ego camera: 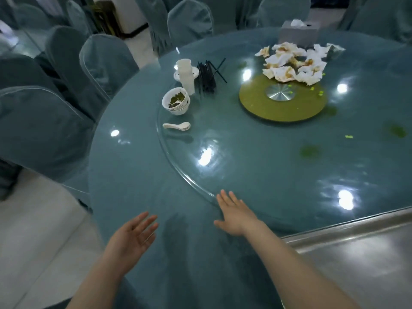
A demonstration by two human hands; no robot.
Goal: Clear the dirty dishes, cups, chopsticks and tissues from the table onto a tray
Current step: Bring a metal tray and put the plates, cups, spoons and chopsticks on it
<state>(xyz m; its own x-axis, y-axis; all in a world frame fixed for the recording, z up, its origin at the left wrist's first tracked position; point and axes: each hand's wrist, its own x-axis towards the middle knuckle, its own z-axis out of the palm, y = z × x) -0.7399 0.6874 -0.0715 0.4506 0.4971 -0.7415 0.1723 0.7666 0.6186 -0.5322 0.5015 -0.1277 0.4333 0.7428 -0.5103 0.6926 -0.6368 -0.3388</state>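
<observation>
Both hands spread flat near the bench edge, holding nothing.
Right hand (234, 216) lies fingers straight on the glass turntable's (178, 172) rim; left hand (131, 236) hovers wide, palm up, at 7 o'clock. Stacked bowls (176, 101), spoon (177, 126), cups (185, 74) and chopsticks (207, 78) sit at 11 o'clock, tissues (294, 63) at 1.

A single wide-angle view from a camera worn on the person's head looks forward and down across a round desk (138, 175). Both forearms reach in from the bottom edge, so the left hand (131, 237) and right hand (234, 214) sit closest to the lens. The desk's far side and covered chairs (189, 21) lie toward the top. Straight lines bow near the frame edges.
</observation>
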